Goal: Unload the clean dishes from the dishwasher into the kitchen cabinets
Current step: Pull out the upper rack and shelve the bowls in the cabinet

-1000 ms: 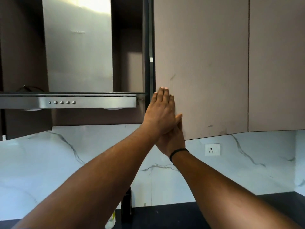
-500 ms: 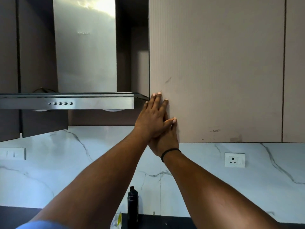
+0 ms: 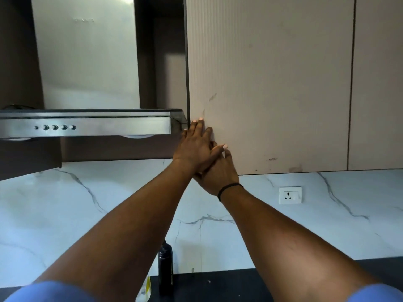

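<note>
A beige upper cabinet door [image 3: 270, 83] fills the top right of the head view and sits flush with the door beside it. My left hand [image 3: 196, 147] lies flat against its lower left corner, fingers stretched out. My right hand [image 3: 218, 173], with a black band on the wrist, lies under the left hand, partly covered by it, palm against the same door near its bottom edge. Neither hand holds anything. No dishes and no dishwasher are in view.
A steel range hood [image 3: 85, 125] with a row of buttons juts out left of the cabinet. A second beige door [image 3: 377, 83] is at the far right. Below are a white marble backsplash [image 3: 65, 214], a wall socket [image 3: 290, 195], a black bottle [image 3: 165, 271] and a dark counter [image 3: 229, 286].
The cabinet door has swung shut from slightly ajar to flush under both hands. The view has shifted closer and a little to the left.
</note>
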